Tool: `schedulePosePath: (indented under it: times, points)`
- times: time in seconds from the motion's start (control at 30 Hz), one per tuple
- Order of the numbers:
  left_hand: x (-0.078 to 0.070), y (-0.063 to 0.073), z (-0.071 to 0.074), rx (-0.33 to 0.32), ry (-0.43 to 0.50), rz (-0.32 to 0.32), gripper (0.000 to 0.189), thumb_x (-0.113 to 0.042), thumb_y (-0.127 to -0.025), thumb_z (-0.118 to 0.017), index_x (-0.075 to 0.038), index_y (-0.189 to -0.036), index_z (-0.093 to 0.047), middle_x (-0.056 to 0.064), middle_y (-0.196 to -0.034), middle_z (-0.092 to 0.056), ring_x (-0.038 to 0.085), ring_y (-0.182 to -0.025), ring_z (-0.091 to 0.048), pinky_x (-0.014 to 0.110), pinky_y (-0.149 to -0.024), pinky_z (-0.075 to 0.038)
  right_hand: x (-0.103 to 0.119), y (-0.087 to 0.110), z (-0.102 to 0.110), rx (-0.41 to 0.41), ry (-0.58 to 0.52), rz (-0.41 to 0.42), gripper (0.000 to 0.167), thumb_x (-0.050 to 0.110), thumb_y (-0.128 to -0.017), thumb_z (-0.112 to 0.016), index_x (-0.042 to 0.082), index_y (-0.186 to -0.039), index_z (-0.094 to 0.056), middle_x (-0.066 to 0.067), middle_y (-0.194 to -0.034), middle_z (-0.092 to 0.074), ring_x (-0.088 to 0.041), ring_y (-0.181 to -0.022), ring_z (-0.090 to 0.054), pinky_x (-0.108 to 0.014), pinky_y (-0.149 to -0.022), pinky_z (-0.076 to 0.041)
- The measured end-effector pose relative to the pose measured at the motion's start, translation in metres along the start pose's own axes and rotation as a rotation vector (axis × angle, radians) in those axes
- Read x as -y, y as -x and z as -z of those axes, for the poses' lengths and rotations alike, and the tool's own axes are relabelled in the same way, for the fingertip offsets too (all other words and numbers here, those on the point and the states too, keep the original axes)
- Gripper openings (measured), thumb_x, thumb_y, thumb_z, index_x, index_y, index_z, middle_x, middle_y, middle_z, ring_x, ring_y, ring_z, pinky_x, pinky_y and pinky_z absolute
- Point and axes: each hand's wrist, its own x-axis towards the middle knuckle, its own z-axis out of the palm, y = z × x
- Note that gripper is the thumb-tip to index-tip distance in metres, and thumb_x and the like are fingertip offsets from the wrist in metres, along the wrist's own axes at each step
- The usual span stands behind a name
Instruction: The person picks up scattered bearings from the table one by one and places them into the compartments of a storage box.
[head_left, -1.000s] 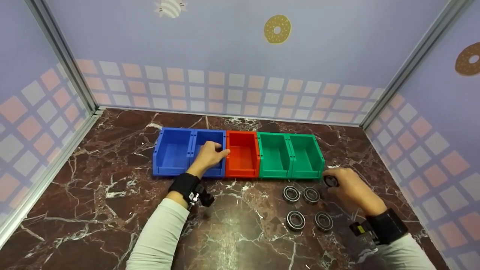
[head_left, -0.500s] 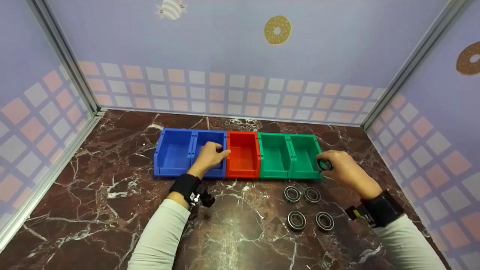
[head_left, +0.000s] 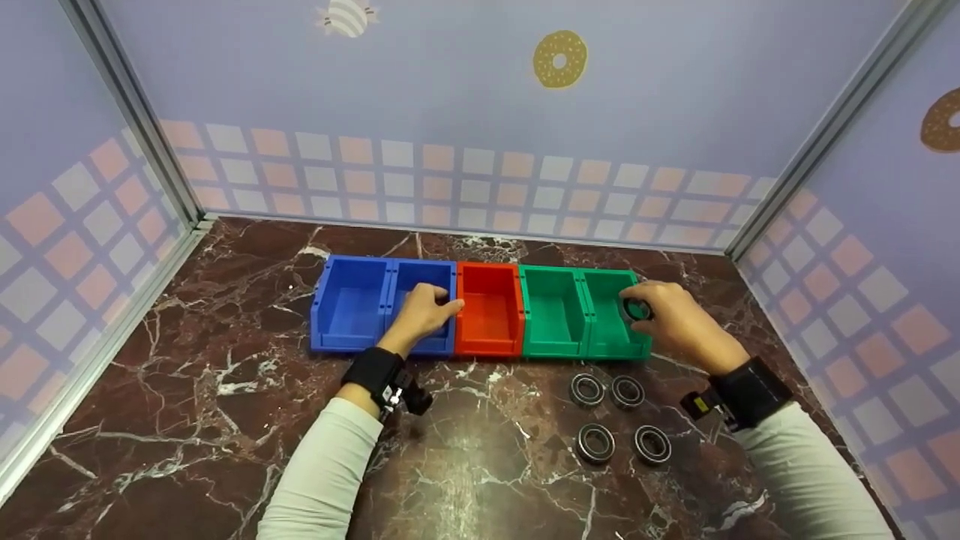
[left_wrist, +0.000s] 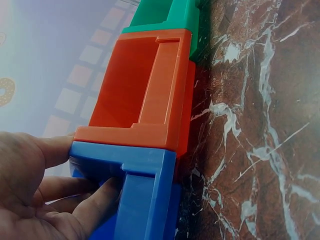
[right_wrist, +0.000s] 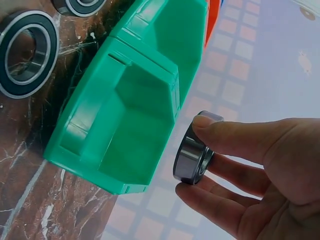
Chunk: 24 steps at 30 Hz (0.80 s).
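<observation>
My right hand (head_left: 671, 311) pinches a ball bearing (right_wrist: 192, 155) between thumb and fingers. In the head view the bearing overlaps the right side of the rightmost green bin (head_left: 611, 349); in the right wrist view it hangs beside the bin's open top. My left hand (head_left: 420, 311) grips the second blue bin (left_wrist: 145, 200) at its right wall. Its thumb lies on the edge beside the red bin (head_left: 487, 345), and its other fingers curl inside the blue bin, partly hidden by the hand.
Several bearings (head_left: 596, 442) lie flat on the dark marbled table (head_left: 480, 465), in front of the green bins. The leftmost blue bin (head_left: 345, 343) and another green bin (head_left: 555, 349) complete the row. Patterned panels (head_left: 465, 97) enclose the back and sides.
My right hand has carried the bearing up and to the left, from beside the rightmost green bin to over its right side. The left hand has kept its place.
</observation>
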Motion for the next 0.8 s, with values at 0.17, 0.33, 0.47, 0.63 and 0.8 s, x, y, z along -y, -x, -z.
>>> schedulePosePath:
  times: [0.17, 0.33, 0.47, 0.63, 0.8]
  points:
    - [0.0, 0.001, 0.0, -0.002, -0.02, -0.007, 0.033, -0.025, -0.096, -0.063, 0.006, -0.104, -0.069, 0.014, -0.09, -0.062, 0.014, -0.068, -0.049, 0.023, -0.065, -0.038, -0.002, -0.01, 0.001, -0.011, 0.019, 0.028, 0.049, -0.002, -0.083, -0.074, -0.003, -0.13, -0.06, -0.025, -0.128, -0.061, -0.041, -0.116, -0.06, -0.052, -0.094, -0.053]
    - [0.002, 0.0, 0.0, -0.013, -0.011, -0.038, 0.032, -0.023, -0.096, -0.064, -0.007, -0.07, -0.055, 0.0, -0.063, -0.042, 0.012, -0.058, -0.04, 0.023, -0.057, -0.031, -0.004, -0.02, 0.0, -0.034, 0.049, 0.067, 0.049, -0.004, -0.081, -0.076, -0.004, -0.128, -0.062, -0.026, -0.124, -0.063, -0.042, -0.114, -0.061, -0.051, -0.092, -0.054]
    - [0.002, 0.0, 0.0, -0.021, -0.004, -0.045, 0.035, -0.023, -0.095, -0.065, -0.013, -0.065, -0.049, -0.005, -0.059, -0.038, 0.01, -0.055, -0.039, 0.021, -0.054, -0.03, -0.004, -0.027, -0.002, -0.042, 0.047, 0.069, 0.049, -0.005, -0.081, -0.075, -0.004, -0.128, -0.061, -0.027, -0.126, -0.063, -0.043, -0.114, -0.061, -0.051, -0.091, -0.054]
    - [0.002, 0.0, 0.0, -0.021, -0.006, -0.043, 0.038, -0.023, -0.095, -0.065, -0.013, -0.063, -0.046, -0.004, -0.058, -0.037, 0.01, -0.055, -0.039, 0.021, -0.054, -0.03, -0.004, -0.034, -0.005, -0.047, 0.03, 0.063, 0.05, -0.006, -0.081, -0.075, -0.003, -0.128, -0.061, -0.026, -0.127, -0.062, -0.042, -0.115, -0.061, -0.051, -0.092, -0.054]
    - [0.003, -0.001, 0.0, -0.017, -0.013, -0.032, 0.032, -0.023, -0.095, -0.065, -0.01, -0.068, -0.054, -0.002, -0.061, -0.043, 0.011, -0.056, -0.042, 0.022, -0.054, -0.033, -0.004, -0.042, -0.011, -0.051, 0.018, 0.05, 0.049, -0.005, -0.079, -0.076, -0.003, -0.126, -0.063, -0.027, -0.125, -0.063, -0.043, -0.114, -0.062, -0.053, -0.091, -0.055]
